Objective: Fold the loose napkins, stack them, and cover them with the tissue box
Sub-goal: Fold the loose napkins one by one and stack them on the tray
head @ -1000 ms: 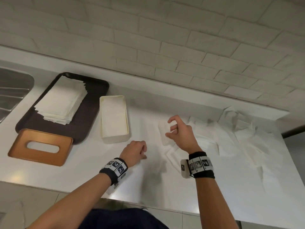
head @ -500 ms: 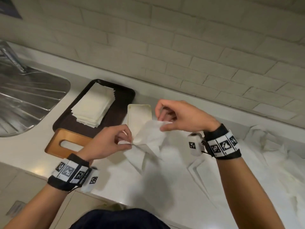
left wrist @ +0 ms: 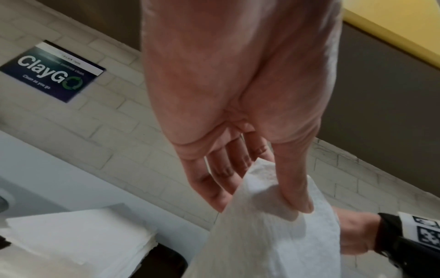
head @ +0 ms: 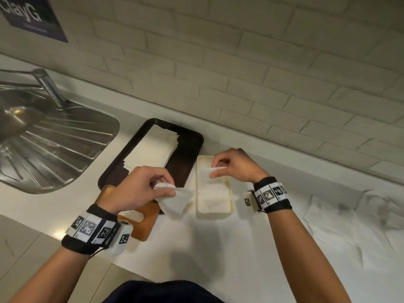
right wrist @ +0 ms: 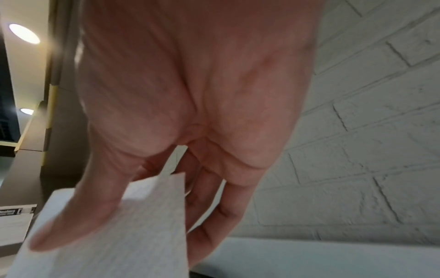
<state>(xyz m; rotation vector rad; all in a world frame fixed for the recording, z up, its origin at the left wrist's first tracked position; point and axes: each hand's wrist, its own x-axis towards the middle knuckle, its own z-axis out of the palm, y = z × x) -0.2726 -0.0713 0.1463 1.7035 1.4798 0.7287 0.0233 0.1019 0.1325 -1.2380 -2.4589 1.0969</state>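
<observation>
You have a steel sink (head: 43, 138) with its tap (head: 49, 86) at your far left, a dark ClayGo sign (head: 32, 16) on the white brick wall (head: 240, 62), and a white counter (head: 218, 248).

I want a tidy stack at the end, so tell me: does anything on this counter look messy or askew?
Yes. The folded stack on the dark tray has uneven, stepped edges. Loose napkins lie crumpled and overlapping on the counter at right. The tissue box cover lies partly over the tray's near corner.
</observation>
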